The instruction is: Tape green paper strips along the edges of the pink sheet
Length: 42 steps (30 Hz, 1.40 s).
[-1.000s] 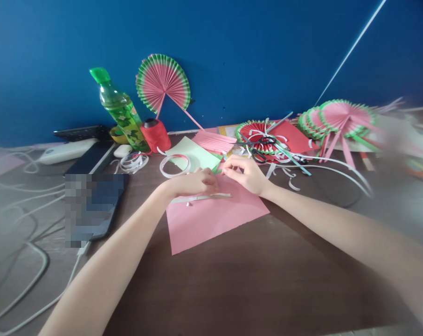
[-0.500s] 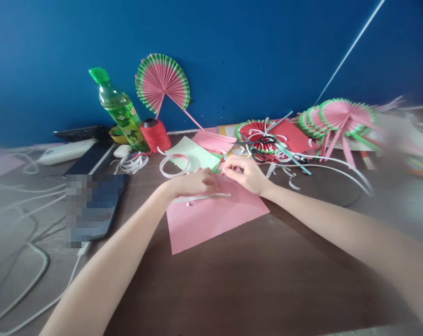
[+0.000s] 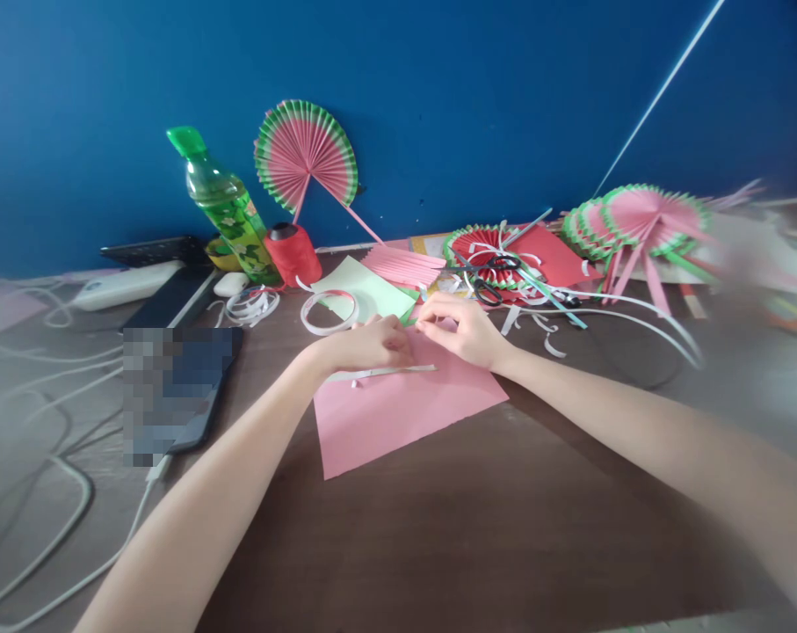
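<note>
A pink sheet of paper (image 3: 404, 422) lies on the brown table under both of my hands. My left hand (image 3: 375, 343) rests on its upper part with the fingers curled; what they hold, if anything, is hidden. Close by on the right, my right hand (image 3: 464, 330) is pinched at the fingertips, and the thing between them is too small to make out. A narrow white strip (image 3: 398, 371) lies across the sheet just below my left hand. Beyond the hands are a pale green sheet (image 3: 365, 286) and a roll of white tape (image 3: 329, 332).
Behind stand a green bottle (image 3: 230, 211), a red thread spool (image 3: 293, 255) and a round pleated fan (image 3: 306, 158). Black scissors (image 3: 487, 290) lie among paper scraps. More pleated fans (image 3: 655, 215) are stacked at right. A phone (image 3: 187, 396) and white cables occupy the left.
Both hands stay almost in place over the pink sheet, with only slight finger movement. The other things lie as before.
</note>
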{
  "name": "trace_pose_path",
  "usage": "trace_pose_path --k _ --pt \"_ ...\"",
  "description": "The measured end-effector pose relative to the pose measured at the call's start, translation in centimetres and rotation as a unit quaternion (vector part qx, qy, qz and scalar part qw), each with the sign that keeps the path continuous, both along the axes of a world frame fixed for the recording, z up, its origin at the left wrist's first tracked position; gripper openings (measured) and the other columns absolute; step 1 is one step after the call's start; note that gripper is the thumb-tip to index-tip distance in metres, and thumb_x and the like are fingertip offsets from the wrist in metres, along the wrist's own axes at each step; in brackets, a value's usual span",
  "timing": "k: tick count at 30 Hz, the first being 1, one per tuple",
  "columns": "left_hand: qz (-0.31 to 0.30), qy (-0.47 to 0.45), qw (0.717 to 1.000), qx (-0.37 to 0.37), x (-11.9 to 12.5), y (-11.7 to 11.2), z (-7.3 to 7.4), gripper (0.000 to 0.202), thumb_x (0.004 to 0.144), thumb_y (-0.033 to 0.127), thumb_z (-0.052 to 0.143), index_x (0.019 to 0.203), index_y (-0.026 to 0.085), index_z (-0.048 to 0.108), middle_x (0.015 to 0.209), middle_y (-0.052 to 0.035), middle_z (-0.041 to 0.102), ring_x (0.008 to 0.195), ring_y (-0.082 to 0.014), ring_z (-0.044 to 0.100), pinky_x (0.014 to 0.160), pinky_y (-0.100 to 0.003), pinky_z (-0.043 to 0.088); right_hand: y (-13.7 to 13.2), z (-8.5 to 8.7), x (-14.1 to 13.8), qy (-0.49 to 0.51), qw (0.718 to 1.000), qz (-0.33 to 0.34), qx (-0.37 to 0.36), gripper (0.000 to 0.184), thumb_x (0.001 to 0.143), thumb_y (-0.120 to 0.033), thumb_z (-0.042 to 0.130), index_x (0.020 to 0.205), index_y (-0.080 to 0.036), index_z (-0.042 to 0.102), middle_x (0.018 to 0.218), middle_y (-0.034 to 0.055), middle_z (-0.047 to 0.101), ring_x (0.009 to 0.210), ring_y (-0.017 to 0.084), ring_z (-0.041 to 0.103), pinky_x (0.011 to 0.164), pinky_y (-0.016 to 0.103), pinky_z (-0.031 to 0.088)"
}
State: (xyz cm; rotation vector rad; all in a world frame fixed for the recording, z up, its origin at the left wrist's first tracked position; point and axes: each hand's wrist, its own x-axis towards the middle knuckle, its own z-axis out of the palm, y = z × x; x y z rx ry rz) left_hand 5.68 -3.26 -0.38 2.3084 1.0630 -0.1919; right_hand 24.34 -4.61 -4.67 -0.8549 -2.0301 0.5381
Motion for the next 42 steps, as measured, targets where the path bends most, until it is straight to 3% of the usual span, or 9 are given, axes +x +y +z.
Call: trace_pose_path --k 24,31,35,42 --pt "-0.042 0.024 0.995 0.086 0.7 -0.7 0.0 0.035 0.079 0.05 0.047 0.072 0.018 0.061 0.089 -0.0075 0.048 0.091 -0.0236 0.045 0.072 -0.033 0.034 0.2 -0.2 0.1 -0.025 0.999 0.008 0.034 0.016 0.08 -0.015 0.051 0.065 -0.019 0.052 0.071 0.0025 0.057 0.071 0.015 0.052 0.069 0.031 0.042" --pt "-0.014 0.052 0.994 0.093 1.5 -1.2 0.4 0.039 0.081 0.05 0.043 0.063 0.017 0.053 0.086 -0.0066 0.047 0.086 -0.0226 0.049 0.068 -0.034 0.035 0.1 -0.1 0.1 -0.028 0.999 0.009 0.03 0.016 0.08 -0.016 0.052 0.064 -0.019 0.052 0.071 0.0021 0.056 0.07 0.015 0.052 0.068 0.031 0.041" --pt "-0.016 0.063 0.993 0.096 1.7 -1.3 0.7 0.034 0.081 0.042 0.043 0.06 0.016 0.05 0.082 -0.0072 0.049 0.078 -0.0204 0.05 0.063 -0.032 0.034 0.1 -0.1 0.1 -0.025 0.999 0.009 0.027 0.016 0.08 -0.016 0.052 0.064 -0.019 0.052 0.071 0.0022 0.057 0.07 0.015 0.052 0.068 0.031 0.041" --pt "-0.025 0.021 0.996 0.079 1.1 -0.6 -0.3 0.043 0.078 0.053 0.045 0.058 0.015 0.051 0.077 -0.0069 0.052 0.058 -0.0133 0.047 0.056 -0.029 0.034 0.1 -0.2 0.1 -0.021 1.0 0.01 0.02 0.016 0.081 -0.016 0.052 0.065 -0.019 0.052 0.072 0.0026 0.056 0.071 0.015 0.053 0.068 0.031 0.042"
